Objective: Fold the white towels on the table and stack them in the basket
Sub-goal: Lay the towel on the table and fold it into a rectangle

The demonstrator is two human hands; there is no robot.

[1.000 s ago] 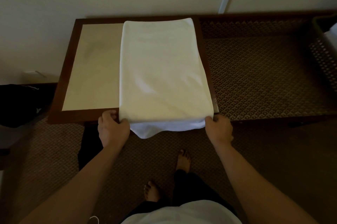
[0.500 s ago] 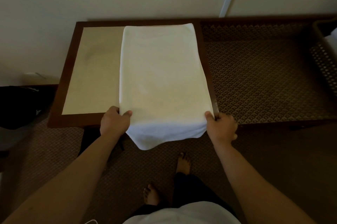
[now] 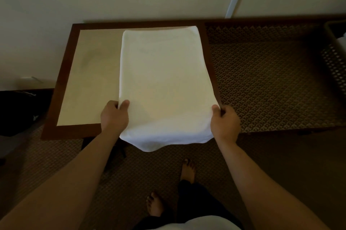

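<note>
surface: brown-rimmed table [image 3: 65, 113] against wall, patterned carpet [image 3: 271, 89]
towel: white towel [image 3: 162, 80] flat on table's right half, near edge overhanging
left hand [image 3: 114, 115]: pinching towel's left edge
right hand [image 3: 225, 123]: pinching right edge
basket [image 3: 335, 57]: far right, partly out of frame

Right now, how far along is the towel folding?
Partly done: the towel lies on the table as a narrow strip, so one fold looks made. In hand: the left hand and right hand pinch its near corners. Left: finish folding and put it in the basket at far right.
</note>
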